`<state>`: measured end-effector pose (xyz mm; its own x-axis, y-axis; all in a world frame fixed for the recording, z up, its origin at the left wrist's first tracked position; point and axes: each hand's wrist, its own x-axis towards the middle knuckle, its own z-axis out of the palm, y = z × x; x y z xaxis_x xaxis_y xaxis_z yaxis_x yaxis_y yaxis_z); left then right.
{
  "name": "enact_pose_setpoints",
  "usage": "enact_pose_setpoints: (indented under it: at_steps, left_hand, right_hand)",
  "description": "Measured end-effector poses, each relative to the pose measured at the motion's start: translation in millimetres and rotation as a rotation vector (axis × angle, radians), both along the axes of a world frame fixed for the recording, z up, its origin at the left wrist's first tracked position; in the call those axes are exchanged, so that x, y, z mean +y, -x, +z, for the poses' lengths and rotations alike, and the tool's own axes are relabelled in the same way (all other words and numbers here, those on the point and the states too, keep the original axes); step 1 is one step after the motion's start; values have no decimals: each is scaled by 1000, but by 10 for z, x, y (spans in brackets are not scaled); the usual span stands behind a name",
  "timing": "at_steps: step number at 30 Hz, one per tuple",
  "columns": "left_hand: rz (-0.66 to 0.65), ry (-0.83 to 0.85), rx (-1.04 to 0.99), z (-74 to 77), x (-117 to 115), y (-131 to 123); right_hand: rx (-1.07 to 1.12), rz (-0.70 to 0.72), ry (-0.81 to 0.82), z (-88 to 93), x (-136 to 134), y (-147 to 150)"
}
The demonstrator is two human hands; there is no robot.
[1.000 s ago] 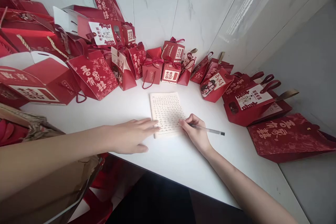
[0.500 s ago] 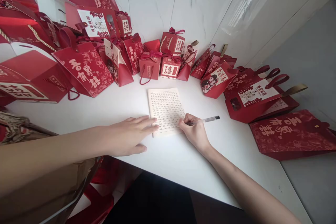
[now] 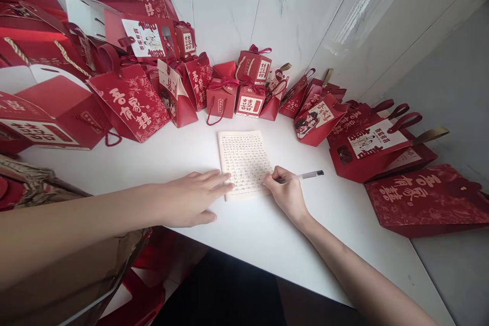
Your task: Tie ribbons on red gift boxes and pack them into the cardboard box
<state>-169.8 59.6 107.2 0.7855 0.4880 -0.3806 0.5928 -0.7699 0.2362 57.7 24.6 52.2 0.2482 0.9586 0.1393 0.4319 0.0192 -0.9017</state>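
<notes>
A small notebook (image 3: 244, 155) lies on the white table (image 3: 237, 244), its page covered with rows of handwritten numbers. My left hand (image 3: 194, 197) is spread flat, fingertips resting on the notebook's lower left edge and the thumb on the table. A slim pen (image 3: 305, 175) with a clear barrel and dark end is pinched in my right hand (image 3: 288, 193). That hand rests at the lower right of the page, and the pen's tip meets the paper near the bottom lines, partly hidden by my fingers.
Red gift boxes with white characters ring the table: a large flowered box (image 3: 132, 104) at left, a ribboned cube (image 3: 250, 101) behind the notebook, and a lying box (image 3: 428, 196) at right. A tiled wall (image 3: 290, 5) rises behind. A red stool (image 3: 143, 295) stands below.
The whole view has shifted slightly, so everything appears a little further right and lower. My left hand stays on the notebook and my right hand keeps the pen at the lower lines.
</notes>
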Motion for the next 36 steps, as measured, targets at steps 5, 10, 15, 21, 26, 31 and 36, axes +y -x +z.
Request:
enact_pose_setpoints:
  at_steps: [5,10,15,21,26,31,36]
  left_hand:
    - [-6,-1,-18,-6,-2,7]
    - [-18,6,21,10,8,11]
    - [-16,17,2,17,6,15]
    - [-18,22,-43,48,6,15]
    - [-45,19,-83,94,5,33]
    - [-68,-25,-129,86,-1,51]
    - [-78,-102,-123,69,-42,55]
  right_hand:
    - [18,12,-18,0,-10,10]
    - [357,-45,-26,54,32,-70]
    - [187,-170,-169,113,129,-386]
    - [-535,-111,-441,41,275,-830]
    - [-803,42,-250,-166,402,-1034]
    - [-769,16,-254,-361,474,-1101]
    - [-737,-4,-235,-483,524,-1153]
